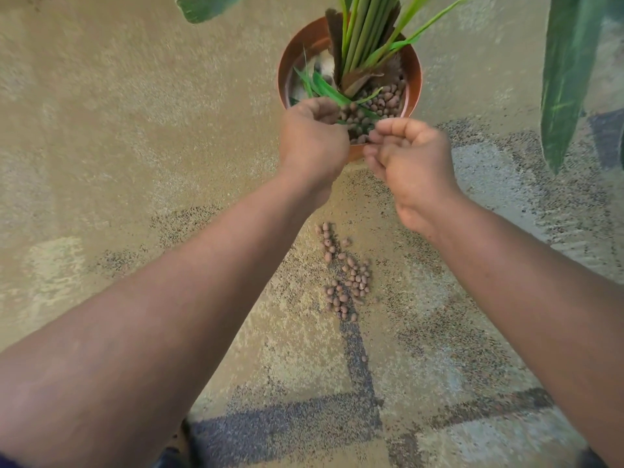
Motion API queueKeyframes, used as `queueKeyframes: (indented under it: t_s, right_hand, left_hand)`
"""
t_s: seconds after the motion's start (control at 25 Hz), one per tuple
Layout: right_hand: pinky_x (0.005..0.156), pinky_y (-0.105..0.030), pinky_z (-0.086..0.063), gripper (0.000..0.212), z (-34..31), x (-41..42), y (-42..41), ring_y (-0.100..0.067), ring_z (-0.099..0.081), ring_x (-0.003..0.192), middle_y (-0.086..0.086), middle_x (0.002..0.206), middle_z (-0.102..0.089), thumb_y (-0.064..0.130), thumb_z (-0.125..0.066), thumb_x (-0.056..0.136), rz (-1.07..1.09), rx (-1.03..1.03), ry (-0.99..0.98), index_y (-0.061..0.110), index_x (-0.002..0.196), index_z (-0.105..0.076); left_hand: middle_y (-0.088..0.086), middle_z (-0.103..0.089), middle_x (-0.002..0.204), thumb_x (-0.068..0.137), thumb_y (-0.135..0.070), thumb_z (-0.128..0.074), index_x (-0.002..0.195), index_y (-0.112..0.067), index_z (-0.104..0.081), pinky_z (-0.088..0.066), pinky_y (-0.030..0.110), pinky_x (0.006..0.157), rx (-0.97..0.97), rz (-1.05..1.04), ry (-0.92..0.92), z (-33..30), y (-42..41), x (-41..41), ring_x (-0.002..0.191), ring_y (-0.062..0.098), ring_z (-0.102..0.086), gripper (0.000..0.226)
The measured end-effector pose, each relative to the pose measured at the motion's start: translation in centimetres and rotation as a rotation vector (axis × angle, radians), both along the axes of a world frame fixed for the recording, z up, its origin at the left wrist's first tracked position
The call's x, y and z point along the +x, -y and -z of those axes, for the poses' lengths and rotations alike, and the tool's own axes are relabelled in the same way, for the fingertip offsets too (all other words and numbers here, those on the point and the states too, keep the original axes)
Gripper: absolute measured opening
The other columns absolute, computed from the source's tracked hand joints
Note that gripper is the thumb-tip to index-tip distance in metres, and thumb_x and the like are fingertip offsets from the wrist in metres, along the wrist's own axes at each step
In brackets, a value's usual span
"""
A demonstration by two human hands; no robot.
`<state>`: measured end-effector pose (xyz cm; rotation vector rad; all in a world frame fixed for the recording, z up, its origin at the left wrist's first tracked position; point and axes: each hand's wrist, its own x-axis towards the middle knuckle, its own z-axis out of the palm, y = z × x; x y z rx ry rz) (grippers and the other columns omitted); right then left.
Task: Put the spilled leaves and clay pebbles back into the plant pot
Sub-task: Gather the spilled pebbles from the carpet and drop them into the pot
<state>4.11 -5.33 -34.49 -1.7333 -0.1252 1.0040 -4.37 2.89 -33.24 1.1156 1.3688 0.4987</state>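
No readable text, label, brand, number or sign is showing anywhere in the head view: nothing is appearing on the round terracotta-coloured plastic plant pot (416, 76), nor on the mottled beige carpet with dark grey lines (101, 130).

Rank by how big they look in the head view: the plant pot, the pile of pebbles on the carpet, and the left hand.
Largest: plant pot.
Then left hand and pebble pile, too alike to rank.
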Motion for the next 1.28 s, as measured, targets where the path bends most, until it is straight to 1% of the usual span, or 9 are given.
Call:
queueKeyframes:
  t_s: [0.12,0.2,0.28,0.4,0.56,0.68,0.8,1.12,1.28]
  right_hand:
    - [0.076,-0.023,-0.061,0.024,0.4,-0.4,1.6,-0.014,-0.072,0.085,-0.011,0.101,-0.073,-0.011,-0.057,0.095,-0.009,-0.004,0.054,0.010,0.101,-0.068]
    - [0.079,-0.028,-0.063,0.023,1.7,-0.9,3.6,-0.018,-0.072,0.085,-0.012,0.100,-0.073,-0.007,-0.060,0.094,-0.080,-0.094,0.105,0.014,0.095,-0.067]
    - [0.084,-0.034,-0.063,0.025,4.0,-1.4,6.0,-0.020,-0.072,0.092,-0.005,0.100,-0.072,-0.005,-0.061,0.094,-0.222,-0.265,0.204,0.020,0.094,-0.067]
    - [0.093,-0.024,-0.055,0.027,7.2,-2.8,9.2,-0.014,-0.067,0.105,0.002,0.118,-0.069,-0.002,-0.060,0.096,-0.533,-0.476,0.341,0.019,0.111,-0.069]
    - [0.105,-0.034,-0.053,0.048,9.7,-4.3,10.8,-0.025,-0.062,0.121,-0.005,0.140,-0.058,-0.007,-0.056,0.094,-0.919,-0.522,0.517,0.018,0.135,-0.061]
    - [0.099,-0.042,-0.057,0.050,10.1,-4.4,10.8,-0.030,-0.061,0.119,-0.009,0.141,-0.051,-0.004,-0.056,0.095,-1.088,-0.530,0.608,0.021,0.138,-0.058]
    - [0.098,-0.040,-0.056,0.046,9.8,-4.3,10.7,-0.027,-0.059,0.114,-0.011,0.136,-0.052,0.005,-0.061,0.096,-1.224,-0.493,0.711,0.017,0.139,-0.055]
    - [0.093,-0.037,-0.059,0.042,9.9,-4.1,10.8,-0.024,-0.060,0.101,-0.007,0.115,-0.059,0.001,-0.069,0.089,-1.326,-0.425,0.767,0.010,0.129,-0.059]
    - [0.083,-0.032,-0.058,0.028,10.6,-4.0,11.1,-0.020,-0.063,0.090,0.002,0.091,-0.057,-0.003,-0.066,0.092,-1.337,-0.447,0.795,0.013,0.114,-0.062]
  left_hand:
    - [0.001,-0.071,0.102,0.093,0.011,-0.059,0.106,-0.010,-0.068,-0.061,0.026,0.087,0.146,-0.003,-0.036,1.2,1.9,-2.1,0.096,0.013,-0.070,0.026]
    - [-0.003,-0.069,0.105,0.096,0.006,-0.059,0.104,-0.016,-0.067,-0.061,0.025,0.087,0.124,0.036,-0.151,2.8,4.1,-4.4,0.098,0.012,-0.069,0.025]
    - [-0.005,-0.067,0.114,0.099,0.006,-0.055,0.111,-0.020,-0.065,-0.059,0.016,0.072,0.034,0.129,-0.297,4.9,5.9,-7.0,0.089,0.008,-0.068,0.030]
    - [0.004,-0.058,0.140,0.098,0.005,-0.054,0.143,-0.017,-0.054,-0.050,0.010,0.050,-0.053,0.381,-0.478,8.3,6.8,-9.4,0.081,0.011,-0.066,0.049]
    - [-0.001,-0.050,0.142,0.095,0.009,-0.049,0.141,-0.023,-0.060,-0.052,0.023,0.102,0.206,0.825,-0.583,10.7,6.4,-9.0,0.122,0.021,-0.058,0.057]
    - [-0.003,-0.052,0.146,0.092,0.010,-0.052,0.141,-0.026,-0.059,-0.048,0.041,0.113,0.356,1.044,-0.569,11.3,6.4,-8.2,0.134,0.027,-0.050,0.061]
    - [-0.004,-0.054,0.140,0.093,0.003,-0.060,0.137,-0.025,-0.063,-0.039,0.042,0.119,0.429,1.151,-0.621,11.4,5.9,-8.2,0.133,0.025,-0.045,0.052]
    - [0.002,-0.056,0.128,0.098,-0.004,-0.061,0.124,-0.019,-0.062,-0.050,0.035,0.107,0.419,1.132,-0.685,11.8,6.3,-9.9,0.117,0.023,-0.055,0.031]
    - [-0.001,-0.049,0.111,0.098,-0.006,-0.057,0.102,-0.021,-0.056,-0.055,0.030,0.094,0.328,1.071,-0.667,11.9,6.4,-10.0,0.098,0.018,-0.055,0.015]
